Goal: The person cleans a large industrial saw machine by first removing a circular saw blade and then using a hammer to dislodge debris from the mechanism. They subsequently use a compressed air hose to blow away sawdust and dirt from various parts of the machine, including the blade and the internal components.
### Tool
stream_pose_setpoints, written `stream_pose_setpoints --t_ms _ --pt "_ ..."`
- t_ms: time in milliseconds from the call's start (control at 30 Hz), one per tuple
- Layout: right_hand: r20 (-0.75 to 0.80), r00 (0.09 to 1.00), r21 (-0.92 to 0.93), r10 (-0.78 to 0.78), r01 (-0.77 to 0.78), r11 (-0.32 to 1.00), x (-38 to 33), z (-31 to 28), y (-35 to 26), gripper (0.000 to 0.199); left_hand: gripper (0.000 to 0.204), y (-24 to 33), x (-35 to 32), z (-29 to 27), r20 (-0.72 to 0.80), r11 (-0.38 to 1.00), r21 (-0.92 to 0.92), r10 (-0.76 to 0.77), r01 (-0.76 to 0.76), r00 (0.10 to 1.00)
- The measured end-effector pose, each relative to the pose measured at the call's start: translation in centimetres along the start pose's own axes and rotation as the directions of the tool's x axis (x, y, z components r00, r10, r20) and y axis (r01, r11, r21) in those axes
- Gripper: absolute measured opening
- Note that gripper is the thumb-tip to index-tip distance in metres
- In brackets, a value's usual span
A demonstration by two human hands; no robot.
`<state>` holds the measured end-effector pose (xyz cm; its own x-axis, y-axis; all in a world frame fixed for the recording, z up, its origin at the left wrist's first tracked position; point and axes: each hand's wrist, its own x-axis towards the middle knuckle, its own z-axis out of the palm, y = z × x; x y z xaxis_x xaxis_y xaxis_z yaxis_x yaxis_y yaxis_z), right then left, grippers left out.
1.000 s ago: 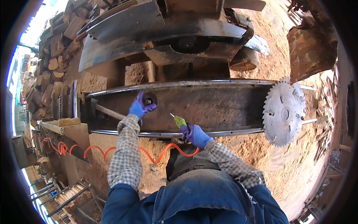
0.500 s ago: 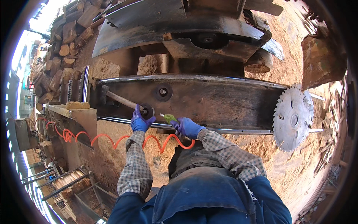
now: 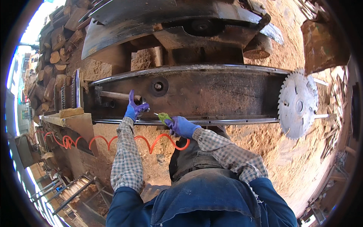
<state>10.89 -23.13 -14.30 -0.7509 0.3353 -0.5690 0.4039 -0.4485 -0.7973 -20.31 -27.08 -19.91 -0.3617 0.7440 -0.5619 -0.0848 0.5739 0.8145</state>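
My left hand [image 3: 135,109], in a blue glove, rests on the near rail of a long dark steel beam [image 3: 227,94]. Its fingers pinch a small silvery metal piece [image 3: 146,110], with one finger pointing up. Just behind it lies a hammer with a wooden handle [image 3: 115,95]. My right hand [image 3: 182,126], also gloved, grips a green-handled screwdriver [image 3: 163,117] whose tip points at the left hand's fingers. A round bolted hub [image 3: 157,86] sits on the beam just beyond both hands.
A toothed circular saw blade [image 3: 297,104] stands at the beam's right end. An orange coiled air hose [image 3: 147,142] hangs below the rail. Behind the beam are heavy curved steel parts [image 3: 151,26]; stacked logs [image 3: 53,56] lie at left. Sawdust [image 3: 280,159] covers the ground.
My left hand has come down from the round hub to the near rail, close to the right hand. The right hand has kept hold of the green tool.
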Motion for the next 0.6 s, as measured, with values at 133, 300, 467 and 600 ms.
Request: stream_pose_setpoints --t_ms 133,300,467,600 --pt "-0.126 0.977 -0.235 -0.173 0.14 0.962 2.0 2.3 0.8 0.057 0.118 -0.3 0.1 -1.3 -0.01 0.997 0.079 0.01 -0.009 1.0" --pt "-0.028 0.999 -0.012 -0.038 0.037 0.999 1.0 2.5 -1.4 0.052 0.109 1.1 0.6 -0.5 -0.031 0.978 0.202 -0.05 0.055 0.998" --pt "-0.172 0.937 -0.448 -0.305 0.202 0.871 2.1 3.4 0.7 0.059 0.111 1.3 0.8 -1.0 0.077 0.994 0.026 -0.108 0.106 0.991" --pt "-0.157 0.956 -0.38 -0.247 0.172 0.909 0.9 3.1 -0.1 0.058 0.11 0.3 1.4 -1.5 0.027 0.991 0.114 -0.069 0.065 0.997"
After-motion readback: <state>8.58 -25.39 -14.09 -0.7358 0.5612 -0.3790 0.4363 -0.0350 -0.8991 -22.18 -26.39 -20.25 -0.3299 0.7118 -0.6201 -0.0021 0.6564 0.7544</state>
